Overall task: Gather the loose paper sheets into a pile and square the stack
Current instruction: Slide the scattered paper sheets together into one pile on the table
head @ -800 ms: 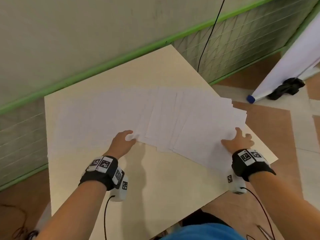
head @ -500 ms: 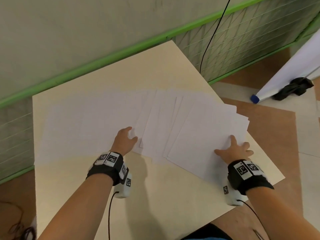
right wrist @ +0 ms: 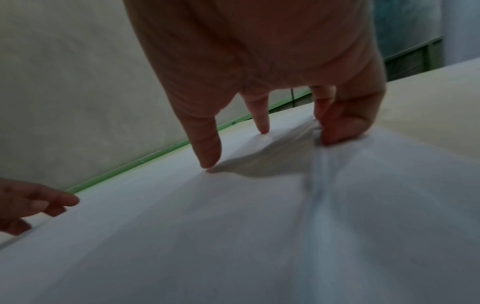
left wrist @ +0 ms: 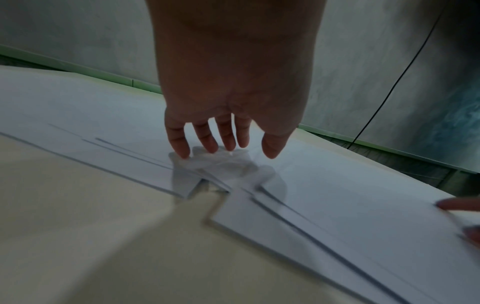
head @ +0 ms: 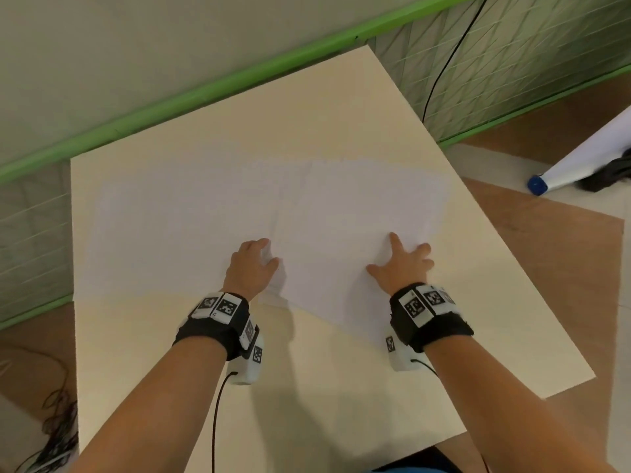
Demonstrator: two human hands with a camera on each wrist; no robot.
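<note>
Head view: paper sheets (head: 341, 216) lie fanned across mid-frame on the table (head: 307, 387), not yet one pile. The left hand (head: 251, 268) and right hand (head: 401, 268) press flat on them, fingers spread.

Left wrist view: staggered sheet edges (left wrist: 298, 216) show, so gathering seems partly done.

Right wrist view: fingertips (right wrist: 207, 162) press down and the paper wrinkles; squaring is still to come.

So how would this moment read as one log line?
stage: gathering | left hand: pressing paper sheets | right hand: pressing sheets | stack: unsquared

Head view high above table (head: 177, 353); wrist views low, close, sharing sheets (head: 341, 213).
</note>
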